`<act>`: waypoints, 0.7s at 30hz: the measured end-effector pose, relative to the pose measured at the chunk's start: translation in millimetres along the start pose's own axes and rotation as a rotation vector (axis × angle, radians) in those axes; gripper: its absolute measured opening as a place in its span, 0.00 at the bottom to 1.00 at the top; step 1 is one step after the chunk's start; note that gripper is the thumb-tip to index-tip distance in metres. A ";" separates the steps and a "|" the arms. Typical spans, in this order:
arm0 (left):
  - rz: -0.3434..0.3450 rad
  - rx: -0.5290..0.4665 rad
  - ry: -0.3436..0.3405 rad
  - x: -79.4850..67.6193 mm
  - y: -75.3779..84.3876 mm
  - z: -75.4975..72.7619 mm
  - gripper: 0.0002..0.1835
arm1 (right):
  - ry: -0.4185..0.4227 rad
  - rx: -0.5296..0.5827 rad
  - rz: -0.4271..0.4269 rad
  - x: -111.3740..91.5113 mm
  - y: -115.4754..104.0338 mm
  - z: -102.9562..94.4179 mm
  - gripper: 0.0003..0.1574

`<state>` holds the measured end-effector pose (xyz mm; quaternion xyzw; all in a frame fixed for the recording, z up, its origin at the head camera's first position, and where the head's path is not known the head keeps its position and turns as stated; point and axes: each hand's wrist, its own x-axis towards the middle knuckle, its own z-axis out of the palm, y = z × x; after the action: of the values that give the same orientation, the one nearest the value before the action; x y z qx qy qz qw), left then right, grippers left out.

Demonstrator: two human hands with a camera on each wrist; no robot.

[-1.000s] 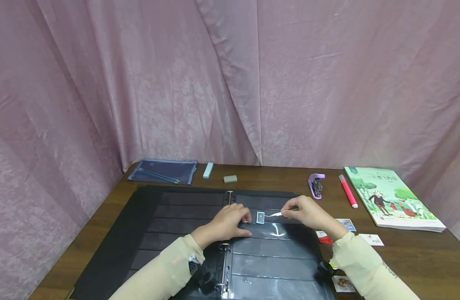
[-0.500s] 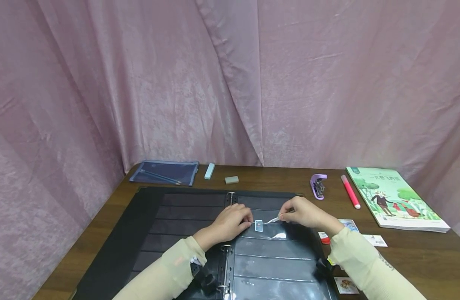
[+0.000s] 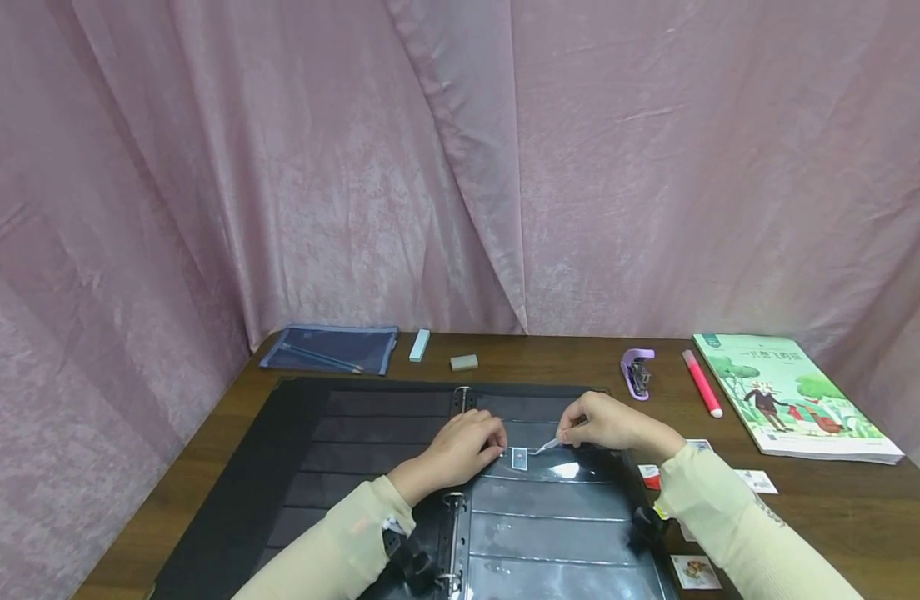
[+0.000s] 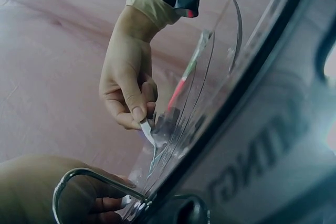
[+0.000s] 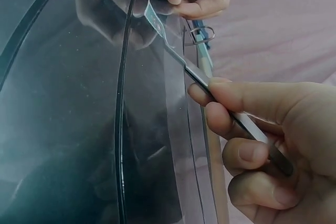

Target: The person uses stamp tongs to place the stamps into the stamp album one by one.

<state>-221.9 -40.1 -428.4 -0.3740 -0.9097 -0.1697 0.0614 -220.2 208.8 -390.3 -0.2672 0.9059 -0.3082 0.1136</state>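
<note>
An open ring-binder stamp album (image 3: 557,537) with dark pages and clear pocket strips lies on the table. My right hand (image 3: 606,423) pinches metal tweezers (image 5: 199,80) between thumb and fingers. In their tips is a small blue-and-white stamp (image 5: 154,20), over the right page near an upper pocket strip (image 3: 519,458); whether it is under the film I cannot tell. My left hand (image 3: 463,446) lies by the rings, thumb and forefinger together, pinching the clear pocket film at the strip's left end. In the left wrist view the tweezers (image 4: 148,129) point down at the page.
Several stamps or cards (image 3: 696,572) lie right of the album, partly under the right arm. Behind are a blue mesh pouch (image 3: 332,348), a light-blue bar (image 3: 419,345), an eraser (image 3: 463,362), a purple stapler (image 3: 637,373), a pink marker (image 3: 702,384) and a green book (image 3: 793,396).
The tweezers and stamp have moved down the page, nearer to me. My left thumb, spread from the fingers before, has closed to the forefinger at the pocket film.
</note>
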 end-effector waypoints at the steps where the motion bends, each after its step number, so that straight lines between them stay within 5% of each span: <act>1: 0.000 0.001 -0.001 0.0 0.1 0.1 0.02 | -0.004 0.004 0.000 0.3 0.2 -0.1 0.05; 21: 0.013 0.007 -0.003 -0.7 -0.6 0.9 0.02 | -0.014 0.083 -0.038 -2.7 5.8 -15.0 0.09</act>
<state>-221.8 -40.7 -429.5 -0.3800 -0.9079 -0.1655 0.0625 -226.0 221.6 -381.9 -0.2817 0.8862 -0.3458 0.1252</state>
